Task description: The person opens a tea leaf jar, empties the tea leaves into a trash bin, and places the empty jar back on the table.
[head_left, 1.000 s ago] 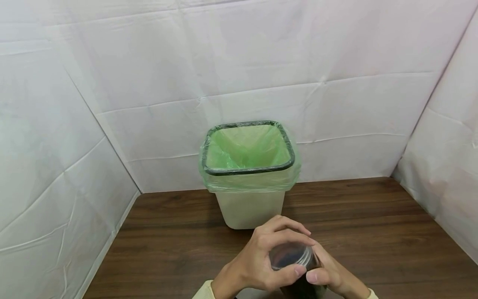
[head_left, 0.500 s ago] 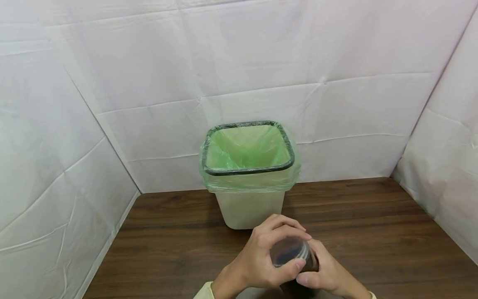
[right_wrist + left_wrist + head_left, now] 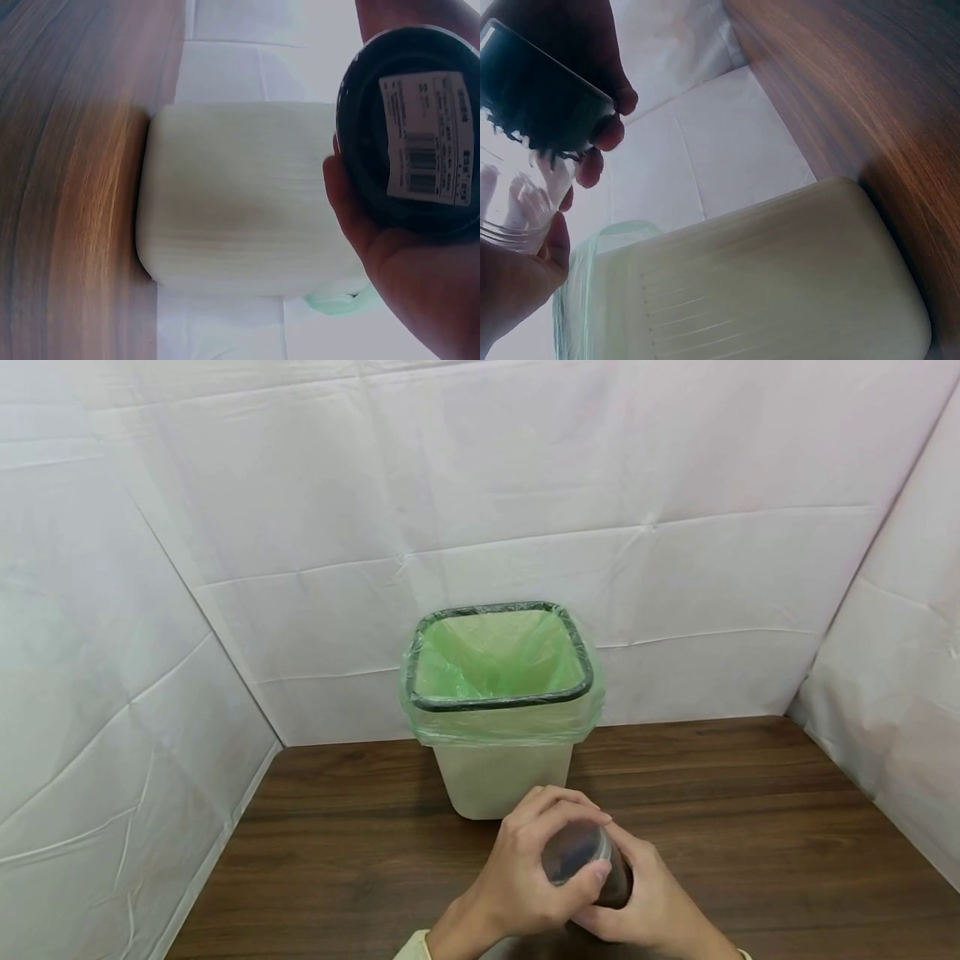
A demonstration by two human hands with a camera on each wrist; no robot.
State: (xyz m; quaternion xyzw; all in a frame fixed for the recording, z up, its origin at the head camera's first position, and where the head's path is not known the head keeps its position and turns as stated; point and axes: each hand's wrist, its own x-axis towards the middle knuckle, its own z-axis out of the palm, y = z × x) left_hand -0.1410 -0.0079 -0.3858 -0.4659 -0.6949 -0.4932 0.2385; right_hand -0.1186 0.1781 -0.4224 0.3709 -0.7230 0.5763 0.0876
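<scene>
Fingers of the left hand (image 3: 517,877) curled round the clear end of a round, see-through jar (image 3: 573,845), the right hand (image 3: 652,906) gripping its dark base; just this side of the green-lined, off-white plastic bin (image 3: 487,781), I saw it tip further over, the handling seemingly midway.

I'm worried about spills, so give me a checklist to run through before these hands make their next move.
1. Left hand grips the clear end of the jar: ok.
2. Right hand holds the dark end: ok.
3. Jar upright: not ok, it is tilted.
4. Clear end sealed: cannot tell.
5. Bin standing upright on the table: ok.
6. Green liner spread inside the bin: ok.
</scene>
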